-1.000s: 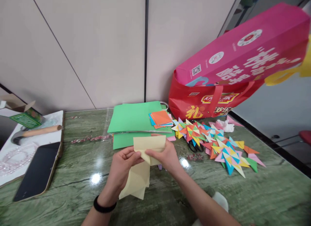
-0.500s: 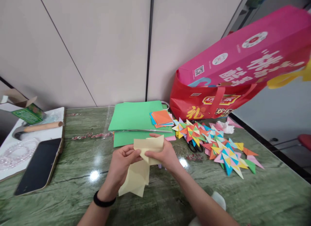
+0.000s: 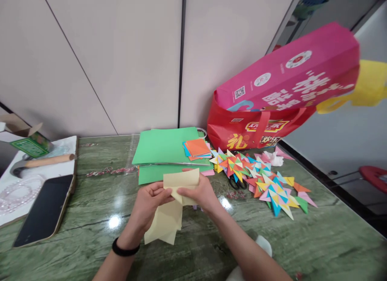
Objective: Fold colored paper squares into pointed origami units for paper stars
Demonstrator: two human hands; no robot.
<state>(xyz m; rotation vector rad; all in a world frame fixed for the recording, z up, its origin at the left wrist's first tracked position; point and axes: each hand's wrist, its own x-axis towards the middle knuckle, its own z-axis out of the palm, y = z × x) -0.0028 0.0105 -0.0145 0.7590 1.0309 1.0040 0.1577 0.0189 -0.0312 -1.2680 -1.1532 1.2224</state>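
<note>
A cream paper with a crease across it is held up between my two hands. My left hand pinches its left side, thumb on the front. On the right side my right hand grips it the same way, its thumb close to the left thumb. Below, more cream paper sheets lie overlapping on the green table. Green paper sheets are stacked behind my hands, with small orange squares on top.
Folded multicoloured paper stars lie at the right, with black scissors partly under them. Behind stands a red bag. A phone, a wooden-handled tool and a green box are at the left.
The whole view has shifted, so objects sit slightly further left in it. Both hands keep nearly the same hold on the cream paper.
</note>
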